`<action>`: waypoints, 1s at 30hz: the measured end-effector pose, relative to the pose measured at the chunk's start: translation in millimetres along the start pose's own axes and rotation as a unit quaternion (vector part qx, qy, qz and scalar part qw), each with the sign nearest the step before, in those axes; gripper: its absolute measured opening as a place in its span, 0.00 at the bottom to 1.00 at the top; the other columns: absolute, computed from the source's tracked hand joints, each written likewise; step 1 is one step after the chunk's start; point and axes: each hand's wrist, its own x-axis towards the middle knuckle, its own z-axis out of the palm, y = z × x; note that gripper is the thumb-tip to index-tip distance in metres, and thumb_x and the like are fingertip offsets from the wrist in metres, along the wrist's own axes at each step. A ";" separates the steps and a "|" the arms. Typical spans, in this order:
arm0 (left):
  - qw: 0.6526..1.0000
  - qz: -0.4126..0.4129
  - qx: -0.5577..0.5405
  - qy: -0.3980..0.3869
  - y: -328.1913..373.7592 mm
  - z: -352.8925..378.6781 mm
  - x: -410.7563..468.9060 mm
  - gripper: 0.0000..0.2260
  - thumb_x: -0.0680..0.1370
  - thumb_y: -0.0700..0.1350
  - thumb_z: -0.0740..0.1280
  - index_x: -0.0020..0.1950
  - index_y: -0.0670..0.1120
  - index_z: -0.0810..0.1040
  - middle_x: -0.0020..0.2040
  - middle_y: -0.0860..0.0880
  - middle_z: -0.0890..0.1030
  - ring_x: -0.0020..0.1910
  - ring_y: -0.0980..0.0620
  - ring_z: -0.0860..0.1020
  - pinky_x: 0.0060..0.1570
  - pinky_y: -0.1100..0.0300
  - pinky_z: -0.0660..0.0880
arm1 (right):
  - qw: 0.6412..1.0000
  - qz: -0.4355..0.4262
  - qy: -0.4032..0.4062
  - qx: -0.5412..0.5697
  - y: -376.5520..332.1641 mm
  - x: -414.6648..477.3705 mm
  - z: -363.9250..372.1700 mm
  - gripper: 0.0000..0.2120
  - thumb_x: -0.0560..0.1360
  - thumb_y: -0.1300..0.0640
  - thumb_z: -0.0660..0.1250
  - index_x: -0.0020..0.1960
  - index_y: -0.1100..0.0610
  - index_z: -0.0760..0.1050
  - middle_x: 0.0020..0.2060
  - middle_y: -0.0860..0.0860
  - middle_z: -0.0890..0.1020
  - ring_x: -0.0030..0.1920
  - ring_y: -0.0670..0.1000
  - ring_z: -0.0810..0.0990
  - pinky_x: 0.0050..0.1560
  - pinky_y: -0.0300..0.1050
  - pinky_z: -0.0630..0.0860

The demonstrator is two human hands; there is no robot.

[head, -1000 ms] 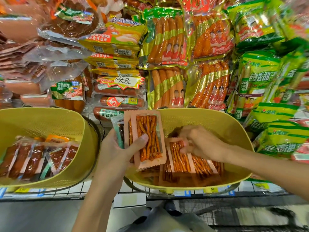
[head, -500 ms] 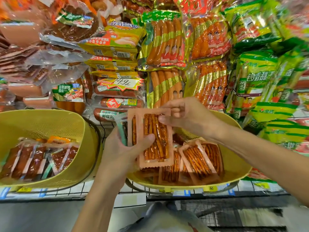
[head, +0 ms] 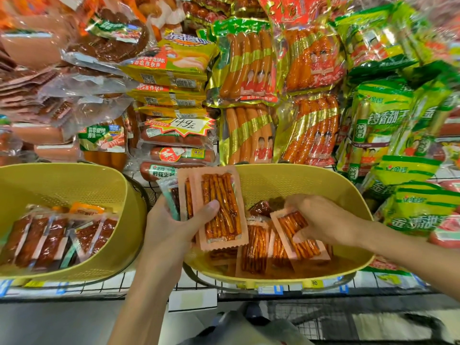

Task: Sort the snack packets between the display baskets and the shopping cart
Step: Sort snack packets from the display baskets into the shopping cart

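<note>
Though flat and glossy, crinkle-edged packets (head: pixel 221 207) in left hand (head: pixel 169 230), right hand (head: pixel 323 220).

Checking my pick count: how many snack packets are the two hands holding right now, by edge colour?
Pink-edged: 3, the front packet and second packet in the left hand, and a third packet gripped by the right hand
Teal-edged: 1, the teal-edged packet, in the left hand
Total: 4 that show

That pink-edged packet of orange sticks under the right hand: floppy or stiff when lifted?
Probably fairly stiff: the pink-edged packet is thin and sealed tight round its sticks, like the stack the left hand holds upright. Likely light, since the right hand merely pinches it. Its glossy film may slip.
</note>
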 end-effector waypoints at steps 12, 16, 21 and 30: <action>0.998 0.022 0.049 -0.041 -0.6 14.4 -3.3 0.31 0.58 0.57 0.78 0.58 0.49 0.76 0.49 0.51 0.85 0.48 0.51 0.84 0.39 0.55 0.82 | 0.813 -0.050 0.021 0.579 -56.1 -6.2 -50.1 0.22 0.60 0.61 0.76 0.54 0.55 0.79 0.51 0.53 0.84 0.53 0.54 0.82 0.50 0.50 0.80; 0.996 0.017 0.050 -0.065 0.8 15.3 -6.4 0.34 0.60 0.62 0.79 0.61 0.50 0.75 0.51 0.51 0.85 0.49 0.51 0.84 0.39 0.59 0.81 | 0.770 -0.007 0.099 0.630 -69.4 -9.4 -36.8 0.28 0.57 0.59 0.77 0.56 0.51 0.77 0.48 0.49 0.84 0.48 0.50 0.84 0.42 0.48 0.82; 0.998 0.030 0.031 -0.051 -4.7 25.7 -10.3 0.33 0.57 0.52 0.79 0.59 0.49 0.75 0.49 0.50 0.85 0.47 0.51 0.84 0.37 0.57 0.81 | 0.657 0.035 0.042 0.752 -80.2 -19.4 -17.6 0.25 0.65 0.56 0.74 0.60 0.56 0.73 0.51 0.57 0.83 0.44 0.54 0.85 0.40 0.49 0.82; 0.993 0.010 0.011 -0.119 -2.0 34.1 -12.1 0.15 0.76 0.54 0.64 0.60 0.53 0.79 0.54 0.51 0.84 0.55 0.52 0.82 0.56 0.46 0.76 | 0.607 0.005 -0.023 0.794 -67.3 -39.2 -7.4 0.20 0.73 0.58 0.69 0.64 0.58 0.75 0.58 0.60 0.80 0.52 0.61 0.82 0.51 0.61 0.79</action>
